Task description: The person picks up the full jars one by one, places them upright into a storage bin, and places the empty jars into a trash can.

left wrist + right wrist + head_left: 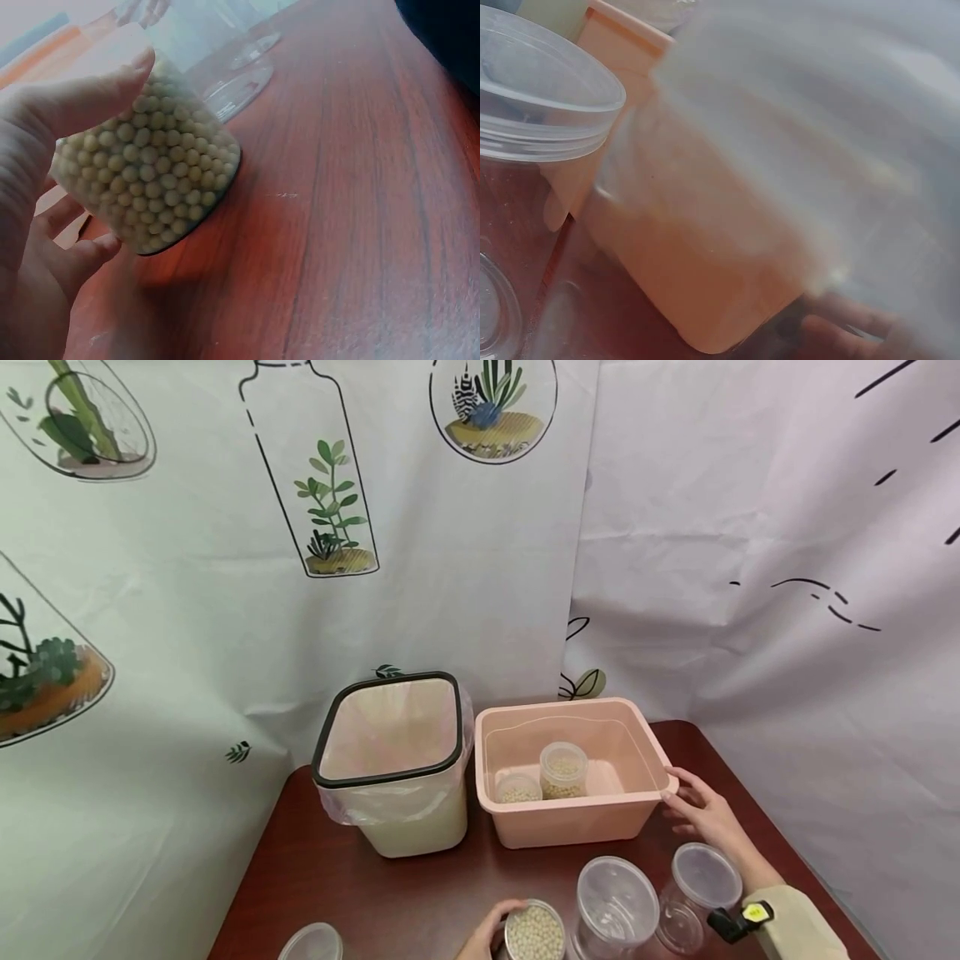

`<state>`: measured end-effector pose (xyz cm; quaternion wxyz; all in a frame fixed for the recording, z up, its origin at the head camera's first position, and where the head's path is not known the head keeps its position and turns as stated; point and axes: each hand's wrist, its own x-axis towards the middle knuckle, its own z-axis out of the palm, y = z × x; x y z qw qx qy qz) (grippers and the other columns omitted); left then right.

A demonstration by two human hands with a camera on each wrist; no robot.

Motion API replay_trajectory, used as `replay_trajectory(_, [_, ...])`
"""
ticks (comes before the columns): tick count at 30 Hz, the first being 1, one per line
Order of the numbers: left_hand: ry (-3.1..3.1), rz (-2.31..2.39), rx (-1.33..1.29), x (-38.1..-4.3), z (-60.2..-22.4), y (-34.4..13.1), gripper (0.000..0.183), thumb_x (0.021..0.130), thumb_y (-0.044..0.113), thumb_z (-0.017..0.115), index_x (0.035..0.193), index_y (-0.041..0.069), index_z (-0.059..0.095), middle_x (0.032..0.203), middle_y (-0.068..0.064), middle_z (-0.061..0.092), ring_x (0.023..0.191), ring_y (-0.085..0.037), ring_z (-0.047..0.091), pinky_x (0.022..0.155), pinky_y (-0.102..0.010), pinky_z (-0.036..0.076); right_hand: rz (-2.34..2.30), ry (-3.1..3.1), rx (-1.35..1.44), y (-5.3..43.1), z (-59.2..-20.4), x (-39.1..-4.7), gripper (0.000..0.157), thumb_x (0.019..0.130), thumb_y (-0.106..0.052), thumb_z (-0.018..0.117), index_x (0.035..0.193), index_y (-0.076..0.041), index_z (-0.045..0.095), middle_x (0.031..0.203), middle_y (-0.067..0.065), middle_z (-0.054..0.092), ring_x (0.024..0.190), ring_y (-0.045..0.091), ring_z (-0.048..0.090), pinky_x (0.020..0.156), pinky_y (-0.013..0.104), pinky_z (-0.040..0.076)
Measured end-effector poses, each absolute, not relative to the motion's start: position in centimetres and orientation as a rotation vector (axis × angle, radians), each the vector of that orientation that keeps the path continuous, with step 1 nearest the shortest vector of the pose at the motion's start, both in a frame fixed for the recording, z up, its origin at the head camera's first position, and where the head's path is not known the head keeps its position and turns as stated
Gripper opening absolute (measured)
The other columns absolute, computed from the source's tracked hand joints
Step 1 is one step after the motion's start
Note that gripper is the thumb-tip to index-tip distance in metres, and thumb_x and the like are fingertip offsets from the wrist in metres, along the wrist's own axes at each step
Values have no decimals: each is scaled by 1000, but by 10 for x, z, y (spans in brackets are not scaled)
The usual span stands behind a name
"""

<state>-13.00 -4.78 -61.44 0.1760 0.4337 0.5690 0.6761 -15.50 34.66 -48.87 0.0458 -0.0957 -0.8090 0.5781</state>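
Note:
My left hand [483, 935] grips a clear jar of pale round beans [161, 169], fingers and thumb around its side. In the left wrist view the jar is tilted just over the table; whether it has a lid I cannot tell. My right hand [708, 818] holds the front right corner of a pink plastic basin [577, 820], thumb and fingers at the rim. Inside the basin stand a taller jar of beans [563, 770] and a lower one [518, 789]. Through a blurred clear jar [727, 172], the right wrist view shows my fingers [840, 330].
Two clear jars without beans, one wide [617, 906] and one at its right [705, 881], stand near my right forearm. Another clear container [311, 943] is cut off at the bottom left. A black-rimmed bin [412, 827] with a liner stands left of the basin on the red-brown table [360, 893].

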Motion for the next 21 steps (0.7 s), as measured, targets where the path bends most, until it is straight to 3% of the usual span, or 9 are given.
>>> replay_trajectory(5, [1595,1914,1116,-126,-617,-45,70,77,-10,68,135,-1,30,136,-22,33,117,-19,48,90,-29,43,1768,-2454,-287,345,-491,-154,62,89,-31,63,140,-11,35,120,27,53,89,30,65,66,38,54])
replay_trajectory(12, [1503,1899,1008,-121,-617,-39,63,85,-2,62,131,-14,21,132,-11,32,112,-13,49,86,-28,44,1785,-2466,-300,344,-494,-149,62,89,-29,62,140,-10,34,121,27,53,88,28,65,66,38,54])
replay_trajectory(18, [1594,1892,1016,-125,-613,-37,60,82,-5,64,130,-13,29,131,-5,40,115,-7,44,89,-25,41,1793,-2448,-297,344,-491,-149,60,89,-28,63,140,-10,35,121,27,53,88,29,65,66,38,53])
replay_trajectory(21, [1650,1891,1065,-128,-610,-38,60,80,-7,66,131,-10,34,132,-8,44,117,-9,44,89,-25,42,1786,-2450,-284,345,-488,-151,61,90,-28,62,140,-10,34,120,27,53,85,25,66,66,38,53])
